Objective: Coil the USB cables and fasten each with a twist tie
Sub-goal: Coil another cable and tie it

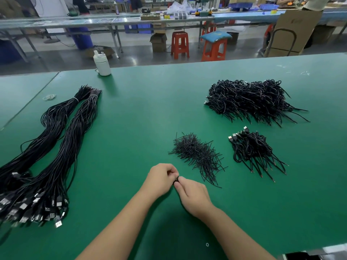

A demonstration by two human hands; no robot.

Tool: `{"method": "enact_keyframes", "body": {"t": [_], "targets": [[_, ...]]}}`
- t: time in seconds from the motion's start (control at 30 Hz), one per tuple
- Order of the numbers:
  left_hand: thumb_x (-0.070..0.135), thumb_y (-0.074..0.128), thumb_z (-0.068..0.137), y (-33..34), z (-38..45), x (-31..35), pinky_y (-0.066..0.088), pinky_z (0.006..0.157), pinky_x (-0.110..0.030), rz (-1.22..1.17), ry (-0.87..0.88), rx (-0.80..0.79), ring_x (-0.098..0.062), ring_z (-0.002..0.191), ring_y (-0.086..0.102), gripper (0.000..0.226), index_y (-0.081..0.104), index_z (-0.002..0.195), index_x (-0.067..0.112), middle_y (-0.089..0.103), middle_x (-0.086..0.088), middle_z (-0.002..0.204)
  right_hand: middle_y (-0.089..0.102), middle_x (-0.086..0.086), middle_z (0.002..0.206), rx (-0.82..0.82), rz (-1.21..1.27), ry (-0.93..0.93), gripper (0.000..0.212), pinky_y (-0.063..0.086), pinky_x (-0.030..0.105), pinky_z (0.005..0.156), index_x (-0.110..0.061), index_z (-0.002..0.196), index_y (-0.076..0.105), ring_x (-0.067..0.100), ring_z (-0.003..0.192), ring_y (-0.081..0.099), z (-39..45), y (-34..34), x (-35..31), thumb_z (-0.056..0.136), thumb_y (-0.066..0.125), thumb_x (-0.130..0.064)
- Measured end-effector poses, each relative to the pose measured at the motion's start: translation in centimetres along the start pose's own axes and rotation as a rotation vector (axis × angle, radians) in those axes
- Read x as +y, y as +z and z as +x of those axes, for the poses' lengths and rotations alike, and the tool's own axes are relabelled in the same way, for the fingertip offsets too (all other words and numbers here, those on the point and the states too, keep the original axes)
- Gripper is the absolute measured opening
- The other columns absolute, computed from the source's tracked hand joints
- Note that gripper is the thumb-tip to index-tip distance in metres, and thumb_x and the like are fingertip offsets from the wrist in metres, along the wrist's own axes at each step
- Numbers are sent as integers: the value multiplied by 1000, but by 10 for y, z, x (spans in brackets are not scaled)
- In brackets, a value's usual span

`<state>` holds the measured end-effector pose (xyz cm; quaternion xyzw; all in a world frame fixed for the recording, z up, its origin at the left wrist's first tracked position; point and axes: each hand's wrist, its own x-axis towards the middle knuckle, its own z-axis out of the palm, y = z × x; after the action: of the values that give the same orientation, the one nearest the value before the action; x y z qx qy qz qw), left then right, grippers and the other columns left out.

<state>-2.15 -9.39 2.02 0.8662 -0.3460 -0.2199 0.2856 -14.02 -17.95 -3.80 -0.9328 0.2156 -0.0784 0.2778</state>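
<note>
Two hands: meeting low at the middle of the green counter [131, 113], close to its near edge, fingertips together over one small dark thing.
Left hand [161, 180]: fingers curled in, pinching a black cable coil [176, 182] from its left side.
Right hand [194, 197]: thumb and forefinger pinched on the same coil from the right; what else lies between the fingers is too small to tell.
Coil: tiny, mostly hidden by the fingers, held just above the counter between both hands.
Twist ties [199, 156]: a loose black heap just beyond the right hand, strands sticking out every way.
Small pile [251, 151]: coiled cables with plugs at the far end, right of the ties, toward the right edge.
Big pile [249, 100]: a larger mound of coiled cables farther back on the right side.
Straight cables [50, 151]: two long black bundles along the left side, banded near the far end, plugs fanned out at the near left.
Rubber bands [49, 97]: a pale tangle near the far left, beside the bundle tips.
Bottle [102, 63]: white, upright at the far edge.
Stools [197, 45]: red and orange, on the floor beyond the counter.
</note>
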Motion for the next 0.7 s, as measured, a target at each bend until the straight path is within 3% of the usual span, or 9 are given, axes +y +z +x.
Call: {"method": "enact_keyframes", "body": {"t": [0.1,0.23,0.33,0.4,0.47,0.7], "targets": [[23,67,89,-6,1,-7,35,54,-6,10,-32,1,-6,69,57,11,68,78,25,65,11,73,44,-7,63,2,-96,-65,32,31,38,59,-26,77,34,25,64,49,1,1,-3,101,28,-45],[39,62,92,-6,1,-8,40,55,-23,78,-67,16,-13,60,54,31,69,72,16,66,2,67,43,-7,64,-11,-155,-115,30,29,37,58,-26,80,37,27,64,52,4,-2,-6,103,28,-43],[48,53,95,-10,2,-9,41,55,-26,73,-83,-31,-19,58,55,46,69,68,14,65,0,61,48,-5,67,-31,-196,-126,31,26,37,59,-23,83,40,28,65,51,3,-3,-8,104,26,-42],[46,62,90,-14,2,-10,39,53,-24,101,-60,-89,-12,57,54,37,66,65,20,62,6,60,60,-1,75,-35,-216,-135,31,26,36,59,-23,94,49,29,71,58,3,-4,-10,104,25,-40],[38,68,87,-19,4,-12,44,60,-22,129,-35,-156,-10,68,61,22,68,69,26,69,8,72,67,2,85,-37,-245,-142,33,28,36,60,-22,104,54,29,78,61,4,-4,-11,104,25,-39],[24,68,87,-25,5,-11,51,72,-27,287,24,-241,-16,77,62,6,69,81,23,71,1,85,65,3,90,-153,-316,-158,27,31,37,62,-23,93,43,30,80,60,6,-6,-17,105,26,-39]]}}
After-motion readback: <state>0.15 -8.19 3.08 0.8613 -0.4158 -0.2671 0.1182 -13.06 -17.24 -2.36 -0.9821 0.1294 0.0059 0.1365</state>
